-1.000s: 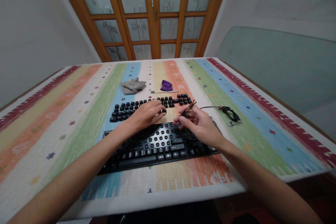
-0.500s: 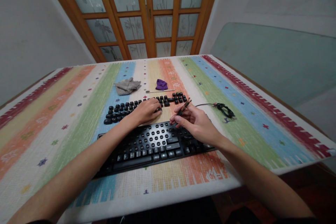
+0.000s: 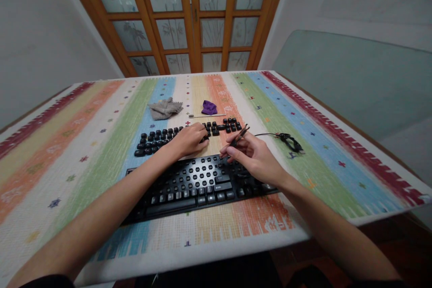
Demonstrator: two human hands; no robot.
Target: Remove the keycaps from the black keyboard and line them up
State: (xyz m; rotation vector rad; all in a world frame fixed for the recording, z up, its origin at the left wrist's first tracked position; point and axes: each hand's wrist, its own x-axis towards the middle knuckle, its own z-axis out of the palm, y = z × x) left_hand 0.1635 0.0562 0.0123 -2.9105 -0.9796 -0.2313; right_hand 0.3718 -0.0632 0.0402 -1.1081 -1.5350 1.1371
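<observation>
A black keyboard (image 3: 189, 202) lies in front of me, its upper rows bare of caps, with keys still on its lower rows and right side. Beyond it several loose black keycaps (image 3: 148, 144) stand in rows on the cloth. My left hand (image 3: 191, 139) rests at these rows, fingers bent together over a keycap at its fingertips, which mostly hide it. Over the right part of the keyboard, my right hand (image 3: 253, 153) grips slim black tweezers (image 3: 240, 135), their two tips pointing up and away from me.
A grey cloth (image 3: 165, 109), a purple cloth (image 3: 209, 107) and a thin brush-like stick (image 3: 205, 116) lie behind the keycaps. To the right sits a coiled black cable (image 3: 289, 142). A striped tablecloth (image 3: 337, 189) covers the table.
The view has shifted very slightly. My left hand stays at the keycaps, and my right hand keeps the tweezers in nearly the same place.
</observation>
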